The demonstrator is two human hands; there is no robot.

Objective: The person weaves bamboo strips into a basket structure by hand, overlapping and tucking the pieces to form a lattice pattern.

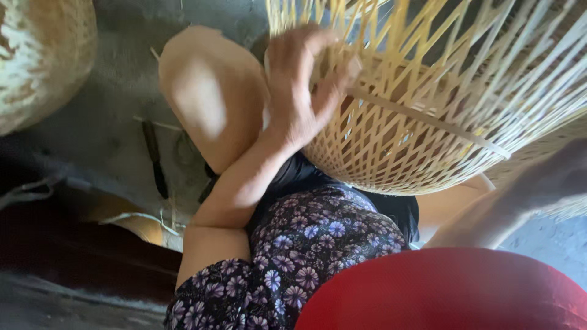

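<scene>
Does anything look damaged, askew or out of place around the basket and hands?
Nothing stands out. The woven bamboo basket has loose strip ends at its top edge, unfinished rather than broken. The left hand grips its side; the right hand is out of view.

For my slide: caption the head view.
Left hand grips the rim of an open-weave bamboo basket resting over the knees.

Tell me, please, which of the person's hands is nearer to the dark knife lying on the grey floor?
Left. The left hand grips the rim of the woven bamboo basket, across the bent knee from the knife. The right hand is out of view; only its forearm shows, on the basket's far side.
</scene>
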